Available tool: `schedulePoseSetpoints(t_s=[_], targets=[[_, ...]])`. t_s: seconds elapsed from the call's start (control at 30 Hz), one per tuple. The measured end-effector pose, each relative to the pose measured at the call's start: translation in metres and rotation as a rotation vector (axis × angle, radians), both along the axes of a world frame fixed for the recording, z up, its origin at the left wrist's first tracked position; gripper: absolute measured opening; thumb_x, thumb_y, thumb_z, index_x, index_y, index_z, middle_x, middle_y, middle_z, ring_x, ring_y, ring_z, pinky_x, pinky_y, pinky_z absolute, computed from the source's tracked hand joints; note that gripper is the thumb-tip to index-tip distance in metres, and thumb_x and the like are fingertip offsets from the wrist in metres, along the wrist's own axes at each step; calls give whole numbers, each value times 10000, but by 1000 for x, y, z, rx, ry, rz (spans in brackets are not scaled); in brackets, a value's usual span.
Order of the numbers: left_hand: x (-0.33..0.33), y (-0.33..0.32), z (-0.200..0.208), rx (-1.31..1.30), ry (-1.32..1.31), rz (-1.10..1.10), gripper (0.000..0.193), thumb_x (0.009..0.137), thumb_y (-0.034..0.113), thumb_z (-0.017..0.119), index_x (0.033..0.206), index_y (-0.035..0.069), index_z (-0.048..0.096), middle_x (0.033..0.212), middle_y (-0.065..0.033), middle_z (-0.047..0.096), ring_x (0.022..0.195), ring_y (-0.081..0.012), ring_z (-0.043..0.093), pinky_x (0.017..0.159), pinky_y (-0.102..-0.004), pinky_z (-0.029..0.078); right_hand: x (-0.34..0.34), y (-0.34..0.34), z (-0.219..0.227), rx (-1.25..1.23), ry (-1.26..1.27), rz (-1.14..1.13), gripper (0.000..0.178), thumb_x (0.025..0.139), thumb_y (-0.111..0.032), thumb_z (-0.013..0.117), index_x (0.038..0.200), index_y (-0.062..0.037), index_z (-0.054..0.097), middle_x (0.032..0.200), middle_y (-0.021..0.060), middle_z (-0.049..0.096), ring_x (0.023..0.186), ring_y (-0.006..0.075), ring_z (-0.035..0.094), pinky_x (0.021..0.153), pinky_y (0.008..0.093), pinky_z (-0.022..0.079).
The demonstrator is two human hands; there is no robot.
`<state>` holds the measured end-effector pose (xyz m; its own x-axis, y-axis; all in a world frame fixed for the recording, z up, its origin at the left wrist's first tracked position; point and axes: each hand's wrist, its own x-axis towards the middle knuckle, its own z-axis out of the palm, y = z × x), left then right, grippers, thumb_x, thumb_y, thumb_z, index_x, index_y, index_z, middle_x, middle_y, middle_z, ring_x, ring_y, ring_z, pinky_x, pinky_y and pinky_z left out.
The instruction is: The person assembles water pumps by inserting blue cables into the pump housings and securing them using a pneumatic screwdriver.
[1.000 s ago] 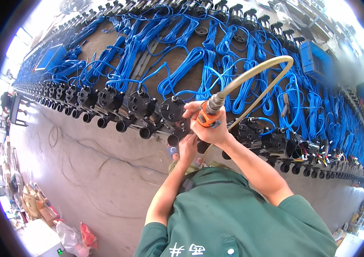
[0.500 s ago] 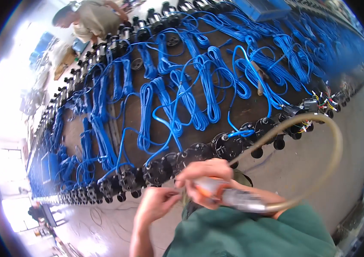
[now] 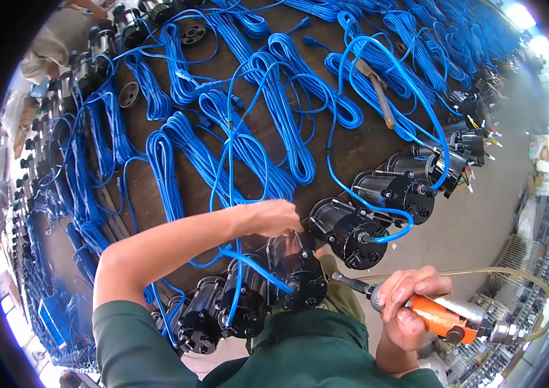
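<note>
An orange and silver air screwdriver (image 3: 443, 319) is gripped in my right hand (image 3: 410, 299), its bit pointing left toward the table edge. A pale hose (image 3: 536, 284) runs from its rear end. My left hand (image 3: 277, 218) reaches over the far end of a black, shiny cylindrical motor (image 3: 306, 284), fingers bent down and pinched together; what they hold, if anything, is hidden. A thick blue cable (image 3: 261, 271) leads to this motor's near end cap. Another black motor (image 3: 348, 234) lies just right of my left hand.
Bundles of coiled blue cable (image 3: 287, 116) cover the dark tabletop (image 3: 365, 152). More motors line its near edge, some with loose coloured wires (image 3: 486, 132). A wooden-handled tool (image 3: 381, 100) lies among the coils. Another person's arm and clothing (image 3: 51, 42) show at the far left.
My view has shifted closer to the motors. My left hand has moved up over one motor, away from the screwdriver. The right hand has carried the screwdriver off to the right, its bit now pointing left.
</note>
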<state>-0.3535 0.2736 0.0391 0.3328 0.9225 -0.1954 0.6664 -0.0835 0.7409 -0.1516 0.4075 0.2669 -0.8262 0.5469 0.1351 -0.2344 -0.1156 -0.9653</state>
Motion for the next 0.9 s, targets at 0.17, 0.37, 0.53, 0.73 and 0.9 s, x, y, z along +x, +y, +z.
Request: schedulePoseSetpoints(t_s=[0.17,0.37,0.53,0.73,0.9], targets=[[7,-11,-26,161,-106,65,212,718,35,639,921,3,692,891,-169,704,850,-350,679,717,-440,545,-13,-16,-16,13,-25,53,288,849,-8,615,1118,-18,511,932,166,609,630,182,616,621,344,546],[9,-11,-29,194,-14,39,111,751,84,623,825,20,676,818,-152,681,828,-343,669,719,-430,544,-34,-40,-30,70,-4,69,290,855,1,635,1129,-8,540,975,182,634,714,166,637,616,272,560],[17,-13,-31,356,3,39,94,768,113,617,768,38,675,833,-107,642,879,-301,642,780,-398,538,-46,-41,-53,334,29,201,208,837,-33,627,1029,16,566,844,154,629,570,153,593,569,306,546],[19,-10,-35,343,35,22,96,717,124,650,732,36,684,814,-121,657,832,-321,663,735,-412,545,-48,-49,-51,390,-45,247,335,821,-19,600,1148,32,547,870,172,635,604,164,601,538,275,528],[20,-14,-45,347,32,65,96,705,111,657,737,26,690,824,-127,666,833,-329,673,713,-414,548,-37,-62,-4,264,3,135,349,816,-26,624,1141,-34,495,864,73,545,578,161,545,524,265,467]])
